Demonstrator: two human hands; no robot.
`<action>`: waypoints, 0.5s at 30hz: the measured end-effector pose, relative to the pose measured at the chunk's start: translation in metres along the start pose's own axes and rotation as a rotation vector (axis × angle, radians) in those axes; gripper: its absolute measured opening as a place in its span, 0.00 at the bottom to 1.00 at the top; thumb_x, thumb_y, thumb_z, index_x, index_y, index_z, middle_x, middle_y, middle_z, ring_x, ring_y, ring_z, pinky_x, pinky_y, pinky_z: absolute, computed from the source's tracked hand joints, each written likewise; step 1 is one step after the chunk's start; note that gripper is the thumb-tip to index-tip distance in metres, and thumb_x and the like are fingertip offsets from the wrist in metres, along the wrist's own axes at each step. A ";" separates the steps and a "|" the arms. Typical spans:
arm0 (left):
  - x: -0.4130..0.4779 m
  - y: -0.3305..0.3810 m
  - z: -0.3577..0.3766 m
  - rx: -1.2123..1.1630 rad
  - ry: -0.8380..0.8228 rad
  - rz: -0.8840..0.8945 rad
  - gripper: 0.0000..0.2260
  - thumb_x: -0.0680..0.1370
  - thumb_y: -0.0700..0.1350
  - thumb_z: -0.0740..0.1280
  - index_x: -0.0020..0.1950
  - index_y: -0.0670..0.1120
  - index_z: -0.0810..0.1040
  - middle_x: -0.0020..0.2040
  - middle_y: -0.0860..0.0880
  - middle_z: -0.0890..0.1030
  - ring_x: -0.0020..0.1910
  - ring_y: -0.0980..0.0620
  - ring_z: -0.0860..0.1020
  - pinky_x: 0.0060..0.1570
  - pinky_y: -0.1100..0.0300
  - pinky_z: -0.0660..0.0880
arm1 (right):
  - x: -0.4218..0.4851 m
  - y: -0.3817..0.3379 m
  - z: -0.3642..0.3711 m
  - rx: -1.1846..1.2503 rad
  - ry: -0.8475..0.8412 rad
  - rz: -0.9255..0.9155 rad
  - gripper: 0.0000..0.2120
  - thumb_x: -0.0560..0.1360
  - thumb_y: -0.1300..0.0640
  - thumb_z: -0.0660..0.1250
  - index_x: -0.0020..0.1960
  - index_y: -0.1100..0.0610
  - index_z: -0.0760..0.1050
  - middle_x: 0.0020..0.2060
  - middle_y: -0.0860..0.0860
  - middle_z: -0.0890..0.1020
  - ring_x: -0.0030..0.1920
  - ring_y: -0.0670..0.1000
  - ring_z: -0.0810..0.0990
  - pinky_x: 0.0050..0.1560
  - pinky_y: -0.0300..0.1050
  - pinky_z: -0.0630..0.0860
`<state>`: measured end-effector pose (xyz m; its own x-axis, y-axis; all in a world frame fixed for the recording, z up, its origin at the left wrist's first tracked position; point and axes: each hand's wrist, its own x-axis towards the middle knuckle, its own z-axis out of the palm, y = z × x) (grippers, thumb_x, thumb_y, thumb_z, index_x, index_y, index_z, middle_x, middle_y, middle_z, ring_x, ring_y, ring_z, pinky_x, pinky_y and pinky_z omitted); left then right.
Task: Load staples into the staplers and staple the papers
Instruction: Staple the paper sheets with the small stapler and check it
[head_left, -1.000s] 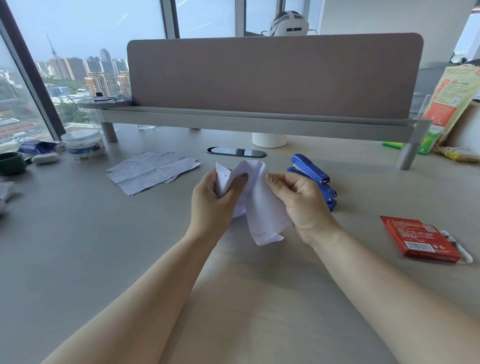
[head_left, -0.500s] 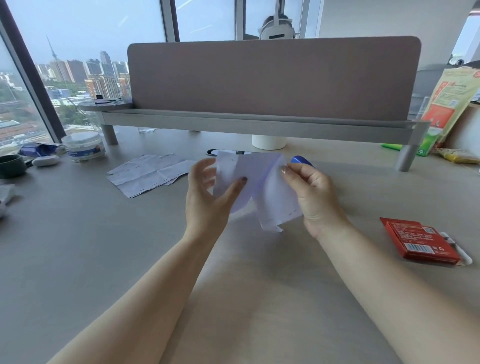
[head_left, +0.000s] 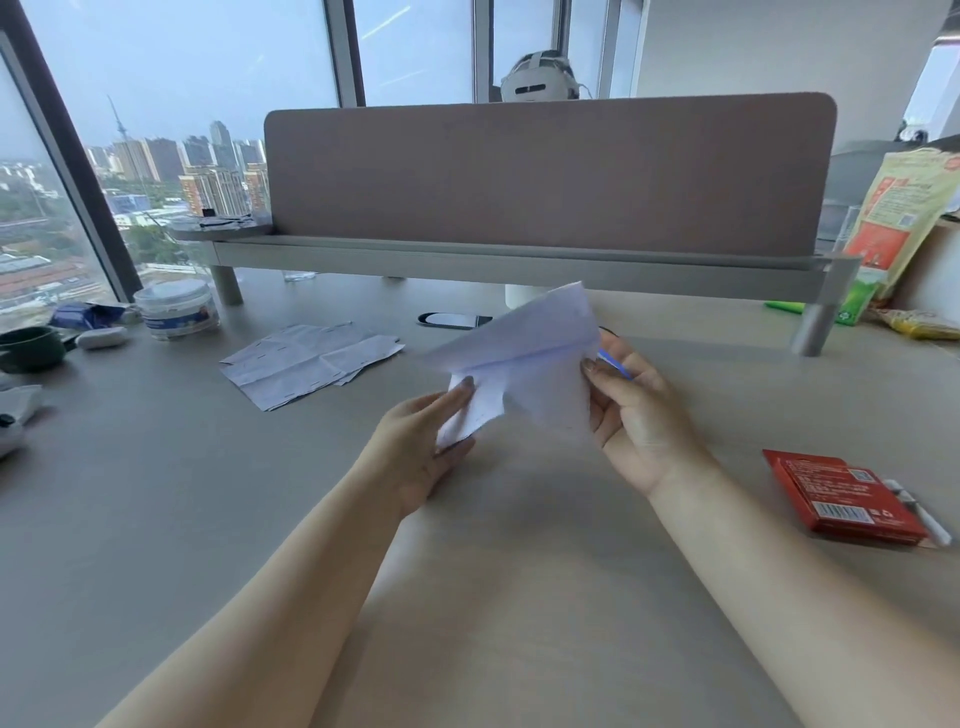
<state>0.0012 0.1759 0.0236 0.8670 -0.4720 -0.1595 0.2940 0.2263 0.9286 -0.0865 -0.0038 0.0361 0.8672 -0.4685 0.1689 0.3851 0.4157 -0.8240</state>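
Left hand and right hand each pinch the papers, raised off the bench. I reckon that's for squaring the sheets. Blue stapler peeks out just behind.

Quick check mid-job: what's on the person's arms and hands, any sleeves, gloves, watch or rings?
No sleeves in view: both forearms are bare down to the frame edge. The left hand and right hand wear no gloves, and no watch, bracelet or ring shows. The thumbnails look dark, possibly polished.
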 end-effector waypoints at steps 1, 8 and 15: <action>-0.001 -0.001 0.001 0.013 -0.040 0.001 0.17 0.73 0.47 0.71 0.58 0.40 0.77 0.44 0.50 0.81 0.47 0.49 0.81 0.48 0.56 0.79 | -0.001 0.000 -0.001 -0.038 -0.018 0.009 0.16 0.75 0.67 0.62 0.61 0.57 0.75 0.45 0.53 0.81 0.45 0.50 0.81 0.44 0.39 0.80; 0.003 0.003 -0.008 0.202 -0.012 0.166 0.16 0.75 0.42 0.66 0.60 0.57 0.74 0.50 0.54 0.83 0.45 0.52 0.82 0.45 0.54 0.79 | -0.007 -0.005 -0.002 -0.335 0.004 0.020 0.15 0.75 0.65 0.61 0.50 0.48 0.78 0.34 0.47 0.81 0.32 0.47 0.76 0.30 0.36 0.74; -0.001 0.011 -0.011 0.054 -0.054 0.126 0.14 0.73 0.34 0.57 0.38 0.43 0.82 0.41 0.44 0.82 0.37 0.48 0.79 0.38 0.58 0.75 | -0.008 -0.005 -0.009 -0.286 -0.023 0.069 0.15 0.76 0.64 0.55 0.41 0.58 0.79 0.31 0.50 0.80 0.32 0.48 0.76 0.28 0.37 0.73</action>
<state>0.0075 0.1883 0.0304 0.8724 -0.4882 -0.0236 0.1610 0.2415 0.9569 -0.0980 -0.0087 0.0342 0.8964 -0.4278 0.1162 0.2228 0.2081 -0.9524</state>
